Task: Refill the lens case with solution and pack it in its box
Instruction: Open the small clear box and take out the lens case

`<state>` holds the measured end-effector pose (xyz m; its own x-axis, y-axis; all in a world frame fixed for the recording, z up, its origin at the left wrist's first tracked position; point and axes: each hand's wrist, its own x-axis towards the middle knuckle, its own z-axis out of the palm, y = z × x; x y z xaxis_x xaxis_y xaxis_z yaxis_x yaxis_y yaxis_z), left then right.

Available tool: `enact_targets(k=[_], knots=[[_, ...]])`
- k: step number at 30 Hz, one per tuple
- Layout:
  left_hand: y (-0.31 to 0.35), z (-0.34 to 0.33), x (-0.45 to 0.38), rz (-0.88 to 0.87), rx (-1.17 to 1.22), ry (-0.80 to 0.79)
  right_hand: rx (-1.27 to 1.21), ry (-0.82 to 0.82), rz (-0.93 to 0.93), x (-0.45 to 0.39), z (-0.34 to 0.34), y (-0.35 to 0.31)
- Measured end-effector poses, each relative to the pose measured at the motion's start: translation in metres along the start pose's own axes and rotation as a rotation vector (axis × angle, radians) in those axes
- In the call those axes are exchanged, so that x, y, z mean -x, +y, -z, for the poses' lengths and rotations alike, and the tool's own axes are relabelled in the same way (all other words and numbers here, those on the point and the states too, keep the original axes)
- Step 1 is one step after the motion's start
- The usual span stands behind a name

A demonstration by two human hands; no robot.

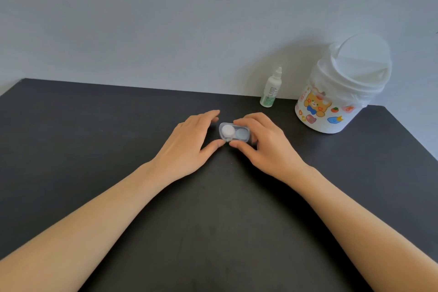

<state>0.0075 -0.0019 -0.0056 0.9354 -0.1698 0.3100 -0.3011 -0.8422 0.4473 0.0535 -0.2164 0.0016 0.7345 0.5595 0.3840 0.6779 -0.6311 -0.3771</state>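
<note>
A small clear plastic box (233, 132) lies on the black table (94, 137) between my hands. Inside it I see the lens case, with one white cap (228, 130) and one pale blue cap (241, 134). My left hand (192, 142) holds the box's left end, thumb at the near edge and fingers at the far edge. My right hand (263, 142) grips the right end, fingers curled over the far edge and thumb on the near edge. A small white and green solution bottle (271, 89) stands upright at the back of the table, to the right of my hands.
A white tub (341, 87) with cartoon stickers and a white liner stands at the back right, next to the bottle. A pale wall rises behind the table. The table's right edge slants away past the tub.
</note>
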Motion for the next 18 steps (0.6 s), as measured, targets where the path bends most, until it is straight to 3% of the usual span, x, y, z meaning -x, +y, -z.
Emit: enact_targets(k=[11, 18], knots=[[-0.002, 0.004, -0.012, -0.117, 0.034, -0.095, 0.046, 0.031, 0.097, 0.012, -0.001, -0.007], [-0.007, 0.003, -0.018, -0.109, 0.111, -0.103, 0.484, -0.121, 0.121, 0.003, 0.012, -0.025]])
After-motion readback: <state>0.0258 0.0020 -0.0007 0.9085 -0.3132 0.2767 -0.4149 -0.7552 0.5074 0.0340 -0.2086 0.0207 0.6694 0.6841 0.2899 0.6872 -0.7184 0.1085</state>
